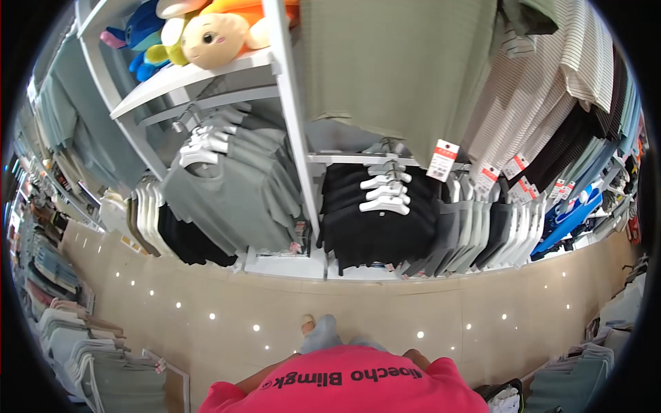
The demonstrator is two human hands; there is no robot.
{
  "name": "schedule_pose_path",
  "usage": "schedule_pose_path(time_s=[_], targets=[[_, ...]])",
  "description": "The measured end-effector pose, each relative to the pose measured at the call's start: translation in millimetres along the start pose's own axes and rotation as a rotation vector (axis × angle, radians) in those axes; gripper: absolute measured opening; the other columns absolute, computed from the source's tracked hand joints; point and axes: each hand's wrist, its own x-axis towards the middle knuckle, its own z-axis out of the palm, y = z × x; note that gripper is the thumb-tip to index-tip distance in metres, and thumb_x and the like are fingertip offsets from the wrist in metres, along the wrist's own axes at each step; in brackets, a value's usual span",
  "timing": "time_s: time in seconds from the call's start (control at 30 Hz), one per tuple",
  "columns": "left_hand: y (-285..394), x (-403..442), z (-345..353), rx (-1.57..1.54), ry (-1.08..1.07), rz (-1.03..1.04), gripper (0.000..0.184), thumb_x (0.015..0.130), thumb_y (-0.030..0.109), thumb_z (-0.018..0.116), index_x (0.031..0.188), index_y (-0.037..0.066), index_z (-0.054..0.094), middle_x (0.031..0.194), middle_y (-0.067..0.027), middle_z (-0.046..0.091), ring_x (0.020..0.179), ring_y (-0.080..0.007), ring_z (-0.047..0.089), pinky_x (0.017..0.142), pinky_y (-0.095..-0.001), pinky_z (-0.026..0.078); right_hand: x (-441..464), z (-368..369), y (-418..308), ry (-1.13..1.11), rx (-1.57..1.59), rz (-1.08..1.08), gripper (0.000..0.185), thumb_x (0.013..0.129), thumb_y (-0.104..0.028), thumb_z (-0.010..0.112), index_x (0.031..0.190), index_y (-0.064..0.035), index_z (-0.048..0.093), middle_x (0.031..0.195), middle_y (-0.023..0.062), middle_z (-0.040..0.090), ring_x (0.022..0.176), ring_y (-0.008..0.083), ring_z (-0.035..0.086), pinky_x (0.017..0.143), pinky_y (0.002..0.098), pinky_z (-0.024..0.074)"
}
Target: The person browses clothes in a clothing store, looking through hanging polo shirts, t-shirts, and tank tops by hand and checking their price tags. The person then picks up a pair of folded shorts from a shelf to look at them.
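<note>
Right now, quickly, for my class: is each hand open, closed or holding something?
Left hand: out of sight beyond the pink shirt; cannot be told.
Right hand: also out of sight; cannot be told.

Across the floor (372,299) before the person (344,389), plush toys (217,38) sit on a shelf (193,85) above hanging shirts (237,196); garments (399,69) hang right.

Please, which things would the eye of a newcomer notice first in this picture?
Probably the bright pink shirt comes first, at the bottom centre, its dark lettering upside down. Next would be the colourful plush toys on the white shelf at upper left, then the large green garment hanging at top centre.
</note>
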Motion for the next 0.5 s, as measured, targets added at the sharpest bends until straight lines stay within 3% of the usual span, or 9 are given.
schedule_pose_path(time_s=[0.03, 0.07, 0.13, 0.17, 0.27, 0.3, 0.37, 0.47, 0.5], targets=[[-7, -6, -7, -0.017, 0.025, -0.003, 0.018, 0.068, 0.009, 0.064, 0.085, 0.004, 0.062, 0.08, -0.0126, 0.061, 0.076, -0.0233, 0.059, 0.071, -0.0338, 0.047, 78, 33, 14, 0.032, 0.136, -0.003, 0.028, 0.073, -0.03, 0.061, 0.087, -0.0078, 0.069, 0.101, 0.0109, 0.065, 0.089, 0.025, 0.062, 0.076, 0.035, 0.0494], [-13, -12, -15, -0.031, 0.045, -0.006, 0.017, 0.068, 0.009, 0.063, 0.084, 0.004, 0.062, 0.079, -0.0125, 0.061, 0.076, -0.0231, 0.059, 0.071, -0.0336, 0.047, 69, 27, 3, 0.033, 0.128, -0.011, 0.028, 0.073, -0.03, 0.061, 0.087, -0.0078, 0.069, 0.101, 0.0109, 0.065, 0.089, 0.025, 0.062, 0.076, 0.035, 0.0494], [-28, -21, -35, -0.058, 0.079, -0.018, 0.017, 0.068, 0.009, 0.063, 0.084, 0.004, 0.062, 0.078, -0.0122, 0.062, 0.075, -0.0228, 0.059, 0.07, -0.0334, 0.047, 24, -4, -28, 0.267, -0.627, -0.553, 0.026, 0.074, -0.03, 0.06, 0.087, -0.01, 0.07, 0.102, 0.009, 0.065, 0.091, 0.0246, 0.061, 0.078, 0.0361, 0.0491], [-35, -23, -46, -0.073, 0.094, -0.022, 0.016, 0.068, 0.009, 0.063, 0.083, 0.004, 0.062, 0.078, -0.0121, 0.062, 0.075, -0.0226, 0.059, 0.07, -0.0332, 0.047, 35, -12, -32, 0.323, -0.681, -0.632, 0.029, 0.074, -0.032, 0.058, 0.089, -0.0093, 0.069, 0.103, 0.0112, 0.064, 0.094, 0.0277, 0.06, 0.08, 0.0385, 0.0484], [-57, -32, -84, -0.111, 0.128, -0.046, 0.015, 0.068, 0.009, 0.063, 0.082, 0.004, 0.063, 0.077, -0.0117, 0.062, 0.074, -0.0221, 0.06, 0.069, -0.0328, 0.047, 90, -28, -51, 0.45, -0.46, -0.454, 0.03, 0.074, -0.031, 0.057, 0.09, -0.0082, 0.069, 0.102, 0.0133, 0.064, 0.096, 0.0304, 0.059, 0.082, 0.0393, 0.0475], [-66, -36, -98, -0.124, 0.135, -0.054, 0.014, 0.068, 0.009, 0.063, 0.082, 0.004, 0.063, 0.076, -0.0116, 0.062, 0.073, -0.022, 0.06, 0.069, -0.0327, 0.047, 93, -33, -68, 0.465, -0.443, -0.364, 0.024, 0.074, -0.028, 0.056, 0.084, -0.0099, 0.069, 0.095, 0.0107, 0.065, 0.09, 0.0288, 0.061, 0.078, 0.0401, 0.0483], [-82, -44, -132, -0.145, 0.151, -0.067, 0.013, 0.068, 0.009, 0.063, 0.081, 0.005, 0.063, 0.076, -0.0113, 0.062, 0.072, -0.0216, 0.06, 0.068, -0.0324, 0.048, 84, -46, -114, 0.497, -0.316, -0.183, 0.017, 0.072, -0.022, 0.055, 0.073, -0.0123, 0.069, 0.082, 0.008, 0.067, 0.08, 0.0261, 0.063, 0.073, 0.0408, 0.0489], [-110, -63, -181, -0.171, 0.161, -0.096, 0.012, 0.068, 0.009, 0.062, 0.08, 0.005, 0.063, 0.074, -0.0109, 0.062, 0.071, -0.0211, 0.06, 0.067, -0.032, 0.048, 87, -48, -194, 0.486, -0.184, -0.068, 0.018, 0.072, -0.023, 0.053, 0.069, -0.0124, 0.068, 0.078, 0.0089, 0.067, 0.077, 0.0258, 0.063, 0.071, 0.0408, 0.0487], [-122, -69, -197, -0.175, 0.168, -0.098, 0.012, 0.068, 0.009, 0.062, 0.079, 0.005, 0.063, 0.074, -0.0108, 0.062, 0.071, -0.021, 0.06, 0.067, -0.0319, 0.048, 93, -45, -219, 0.501, -0.356, -0.264, 0.021, 0.071, -0.024, 0.052, 0.071, -0.0106, 0.068, 0.079, 0.0112, 0.066, 0.076, 0.0287, 0.063, 0.072, 0.0422, 0.0486]])
